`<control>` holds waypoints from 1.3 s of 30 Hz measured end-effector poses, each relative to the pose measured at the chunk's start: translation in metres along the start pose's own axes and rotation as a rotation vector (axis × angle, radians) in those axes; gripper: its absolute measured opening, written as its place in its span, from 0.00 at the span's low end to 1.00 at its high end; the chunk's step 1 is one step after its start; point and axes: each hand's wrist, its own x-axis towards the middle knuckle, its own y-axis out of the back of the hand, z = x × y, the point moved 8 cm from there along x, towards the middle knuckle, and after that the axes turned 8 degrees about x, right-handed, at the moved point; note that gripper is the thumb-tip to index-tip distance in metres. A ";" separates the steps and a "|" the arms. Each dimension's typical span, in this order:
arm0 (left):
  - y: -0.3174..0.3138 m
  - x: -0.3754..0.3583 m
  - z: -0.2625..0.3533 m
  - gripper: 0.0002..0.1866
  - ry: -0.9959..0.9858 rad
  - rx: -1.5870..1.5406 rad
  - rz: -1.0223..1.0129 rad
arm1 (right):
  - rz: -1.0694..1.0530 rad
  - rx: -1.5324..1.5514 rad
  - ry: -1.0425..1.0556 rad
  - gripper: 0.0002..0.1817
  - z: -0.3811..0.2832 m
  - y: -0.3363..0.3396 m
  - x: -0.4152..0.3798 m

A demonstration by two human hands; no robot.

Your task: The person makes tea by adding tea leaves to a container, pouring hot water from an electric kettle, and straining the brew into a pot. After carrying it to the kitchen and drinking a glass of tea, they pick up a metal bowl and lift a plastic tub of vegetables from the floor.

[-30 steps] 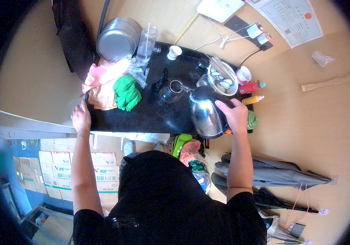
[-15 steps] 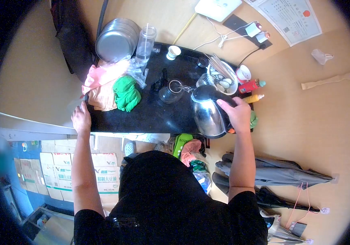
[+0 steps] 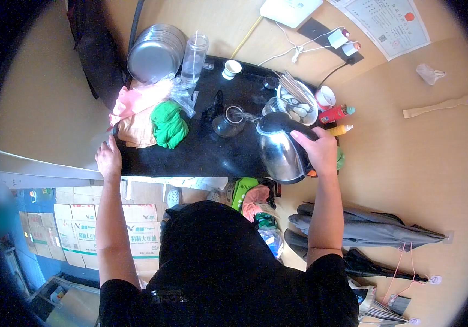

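Note:
My right hand [image 3: 321, 148] is wrapped round the black handle of a steel electric kettle [image 3: 280, 155], which is tilted to the left. From its spout a stream of water runs into the round mouth of a glass pot [image 3: 227, 124] on the black tabletop [image 3: 207, 161]. A dark thing, perhaps the pot's handle, lies just left of it. My left hand [image 3: 108, 158] is at the table's left edge with its fingers bent and close together; what they grip is hidden. Beside it lie a pink and orange cloth [image 3: 136, 117] and a bunched green cloth [image 3: 169, 125].
Stacked metal plates [image 3: 155, 57] and a tall clear jar [image 3: 195, 57] stand at the back left. A small white cup [image 3: 232, 69] is near the wall. Right of the pot are a glass [image 3: 273, 107], a white bowl [image 3: 309, 115] with egg-like things and sticks, and a red bottle [image 3: 335, 114].
Water in the glass pot seems higher and its stream shows fuller. The kettle has shifted very slightly in my right hand's grip; my left hand has stayed in place.

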 end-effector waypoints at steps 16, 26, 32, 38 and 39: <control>-0.016 0.006 -0.009 0.38 -0.018 -0.001 0.028 | 0.003 -0.040 -0.013 0.29 0.004 0.002 0.004; -0.005 0.002 -0.004 0.39 0.013 -0.002 0.006 | -0.024 -0.047 -0.043 0.29 0.006 0.002 0.007; -0.007 0.003 -0.004 0.39 0.019 -0.012 0.002 | -0.027 -0.037 -0.047 0.31 -0.003 0.003 0.006; -0.016 0.006 -0.009 0.39 -0.016 -0.012 0.031 | -0.031 -0.074 -0.027 0.32 -0.004 0.004 0.009; -0.016 0.006 -0.009 0.39 -0.016 -0.016 0.032 | -0.029 -0.078 -0.025 0.32 -0.005 0.004 0.009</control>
